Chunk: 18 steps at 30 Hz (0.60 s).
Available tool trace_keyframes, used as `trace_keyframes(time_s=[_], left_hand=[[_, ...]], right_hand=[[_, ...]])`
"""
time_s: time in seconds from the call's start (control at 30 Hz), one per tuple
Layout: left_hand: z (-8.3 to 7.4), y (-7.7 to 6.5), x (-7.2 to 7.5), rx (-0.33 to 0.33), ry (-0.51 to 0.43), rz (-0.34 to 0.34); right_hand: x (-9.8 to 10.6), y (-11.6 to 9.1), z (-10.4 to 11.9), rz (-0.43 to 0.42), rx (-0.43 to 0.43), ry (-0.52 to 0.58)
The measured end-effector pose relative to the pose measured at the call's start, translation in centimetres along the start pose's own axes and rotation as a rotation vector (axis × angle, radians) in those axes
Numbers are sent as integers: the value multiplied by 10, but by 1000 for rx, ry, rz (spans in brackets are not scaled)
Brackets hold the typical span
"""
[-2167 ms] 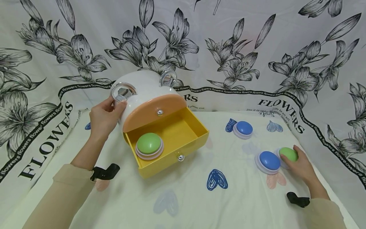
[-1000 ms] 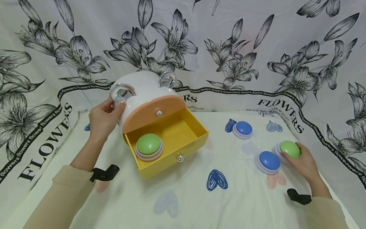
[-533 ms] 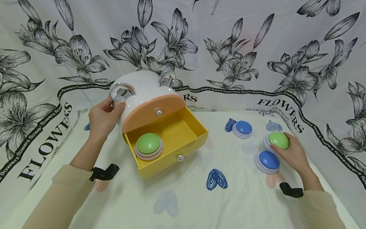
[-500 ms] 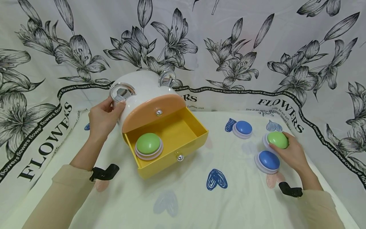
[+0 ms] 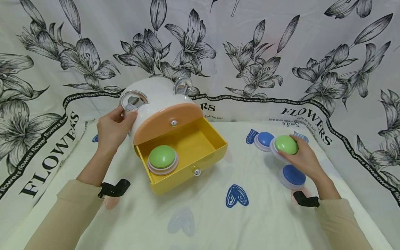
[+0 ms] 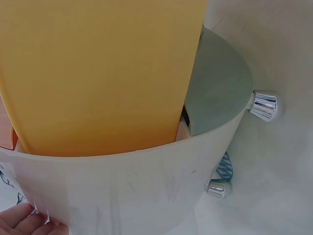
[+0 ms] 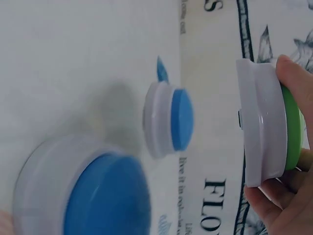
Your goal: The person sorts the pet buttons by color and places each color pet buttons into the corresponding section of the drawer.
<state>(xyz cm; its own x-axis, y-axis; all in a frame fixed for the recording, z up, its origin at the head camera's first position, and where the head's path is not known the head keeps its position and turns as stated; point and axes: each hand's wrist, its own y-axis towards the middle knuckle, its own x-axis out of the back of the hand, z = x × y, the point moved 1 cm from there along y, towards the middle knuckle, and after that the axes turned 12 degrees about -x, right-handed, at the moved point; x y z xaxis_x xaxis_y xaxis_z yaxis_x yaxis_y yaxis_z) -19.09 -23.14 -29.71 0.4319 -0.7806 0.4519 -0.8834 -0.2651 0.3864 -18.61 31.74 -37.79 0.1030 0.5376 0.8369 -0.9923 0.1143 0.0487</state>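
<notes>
My left hand (image 5: 113, 129) grips the side of a rounded white drawer box (image 5: 156, 90) by one of its chrome feet. In the left wrist view its fingertips (image 6: 34, 223) lie against the white casing. The yellow drawer (image 5: 193, 139) is pulled out, with a green push button (image 5: 162, 157) in its left part; an orange drawer (image 5: 170, 119) above it is in. My right hand (image 5: 304, 158) holds another green push button (image 5: 285, 144) by its sides, raised off the cloth, its white base showing in the right wrist view.
Two blue push buttons stand on the heart-print cloth (image 5: 212, 222): the far blue button (image 5: 266, 138) and the near blue button (image 5: 293, 174), just below my right hand. A flower-print fabric (image 5: 250, 62) rises behind.
My right hand has lifted the green button from beside the near blue one and carried it leftward and away, towards the far blue button. The left hand and the drawer box stay put.
</notes>
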Motion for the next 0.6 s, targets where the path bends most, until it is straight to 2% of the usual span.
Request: trace_keyframes(time_s=[0.6], left_hand=[[0,1,-1,24,0,6]], right_hand=[[2,9,79,-2,161,37]])
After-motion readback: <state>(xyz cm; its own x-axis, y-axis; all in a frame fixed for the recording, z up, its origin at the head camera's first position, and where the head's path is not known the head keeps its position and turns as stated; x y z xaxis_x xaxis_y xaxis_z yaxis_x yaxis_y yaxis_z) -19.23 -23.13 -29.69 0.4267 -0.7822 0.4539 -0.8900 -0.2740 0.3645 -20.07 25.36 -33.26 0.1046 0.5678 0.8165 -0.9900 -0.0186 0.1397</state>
